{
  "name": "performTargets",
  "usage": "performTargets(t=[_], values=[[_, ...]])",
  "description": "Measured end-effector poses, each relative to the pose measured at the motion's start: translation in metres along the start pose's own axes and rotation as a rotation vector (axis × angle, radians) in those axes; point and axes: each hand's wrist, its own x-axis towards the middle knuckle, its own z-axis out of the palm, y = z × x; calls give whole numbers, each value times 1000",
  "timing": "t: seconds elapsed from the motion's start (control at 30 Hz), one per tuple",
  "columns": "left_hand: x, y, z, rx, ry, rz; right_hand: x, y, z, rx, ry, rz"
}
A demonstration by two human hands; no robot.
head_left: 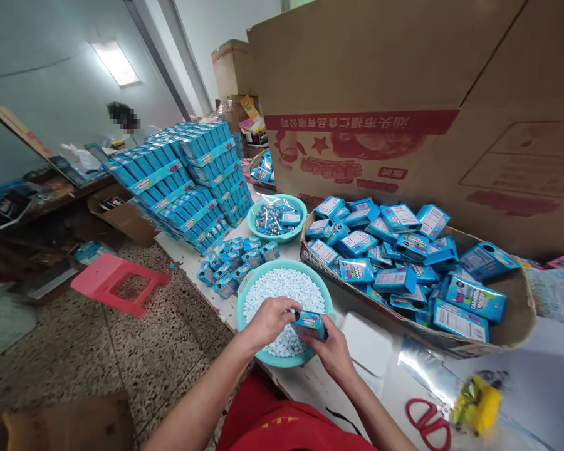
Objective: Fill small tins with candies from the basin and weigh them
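In front of me a small blue candy box (309, 321) with a printed label is held above a turquoise basin (328, 285) of small pale candies (282, 285). My right hand (333, 352) is closed around the box's right end, thumb and fingers on its sides. My left hand (269, 324) is closed in a pinch at the box's left end, beside a dark round opening. Whatever its fingertips may hold is too small to make out. Several upright blue boxes (232, 258) stand grouped left of the basin.
A cut-down carton (357, 300) of loose blue boxes lies at right. Behind the basin sits a second turquoise bowl (295, 235). Packed display trays (202, 181) are stacked at left. Red-handled scissors (427, 423) and a yellow tape dispenser (477, 407) lie at lower right; a pink stool (117, 282) stands left.
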Motion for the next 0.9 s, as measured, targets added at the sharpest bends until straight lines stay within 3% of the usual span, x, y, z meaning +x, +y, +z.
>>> performTargets(t=[0.27, 0.37, 0.53, 0.6, 0.73, 0.8, 0.9], values=[[6, -1, -9, 57, -81, 82, 10, -1, 8, 2, 12, 3], [7, -4, -17, 59, -58, 133, 11, -3, 8, 47, 1, 1], [6, -16, -22, 97, 1, -58, 8, 0, 1, 206, 67, 14], [1, -13, -16, 110, -54, -37, 5, 2, 1, 221, 93, 14], [-11, 4, -2, 80, -186, 107, 4, -2, 7, 151, -52, -72], [-19, 7, -7, 64, -95, 43, 6, -1, 6, 64, -9, -152], [-42, -12, -31, 49, 249, -179, 12, 13, -7, -71, 255, -125]])
